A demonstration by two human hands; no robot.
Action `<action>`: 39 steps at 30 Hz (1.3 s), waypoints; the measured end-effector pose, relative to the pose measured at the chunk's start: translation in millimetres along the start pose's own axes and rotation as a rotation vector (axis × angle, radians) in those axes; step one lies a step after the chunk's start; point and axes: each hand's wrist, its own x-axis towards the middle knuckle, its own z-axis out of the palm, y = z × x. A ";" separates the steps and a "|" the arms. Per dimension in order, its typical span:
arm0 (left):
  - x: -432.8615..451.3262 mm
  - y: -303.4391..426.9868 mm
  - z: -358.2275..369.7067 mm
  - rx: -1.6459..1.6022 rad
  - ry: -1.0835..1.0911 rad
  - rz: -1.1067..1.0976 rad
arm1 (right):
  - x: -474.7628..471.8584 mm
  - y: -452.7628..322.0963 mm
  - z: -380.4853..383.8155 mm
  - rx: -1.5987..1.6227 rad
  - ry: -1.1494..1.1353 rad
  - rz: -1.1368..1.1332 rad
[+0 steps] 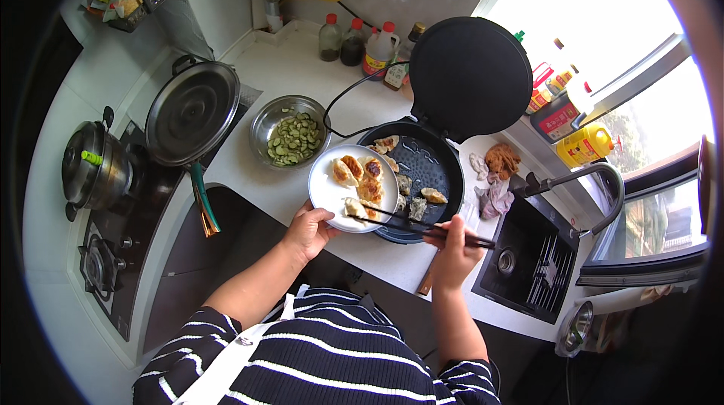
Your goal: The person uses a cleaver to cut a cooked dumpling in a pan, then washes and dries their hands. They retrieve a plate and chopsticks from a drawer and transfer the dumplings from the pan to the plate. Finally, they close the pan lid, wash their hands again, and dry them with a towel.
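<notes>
My left hand (309, 231) grips the near left rim of a white plate (323, 197), which overlaps the left edge of an electric griddle pan (432, 170). Several browned dumplings (370, 189) lie on the plate. Dark chopsticks (416, 226) are in my right hand (457, 250), and their tips touch a pale dumpling (354, 208) at the plate's near side. More dumplings remain in the pan, among them a browned one (434, 195) and a greyish one (417, 209). The pan's round black lid (470, 78) stands raised behind it. The plate hides part of the pan's left side.
A steel bowl (260, 145) of sliced cucumber stands left of the plate. Farther left are a lidded frying pan (192, 113) and a pot (93, 170) on the gas hob (107, 286). Sauce bottles (380, 50) line the back. A black sink (512, 286) lies right, beside crumpled cloths (495, 198).
</notes>
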 end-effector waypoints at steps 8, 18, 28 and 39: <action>0.9 2.2 -11.7 -0.009 -0.063 0.008 | -36.8 -3.5 9.8 -0.479 -0.448 -0.883; 2.4 4.2 -34.2 -0.051 -0.011 0.011 | -5.0 -3.8 15.3 -0.213 -0.372 -0.892; -3.6 12.0 -31.0 -0.114 0.038 0.043 | 143.8 121.3 27.9 -0.145 0.145 -0.243; 2.3 11.6 -23.1 -0.102 0.005 0.034 | 151.2 124.1 45.9 -0.041 0.284 -0.156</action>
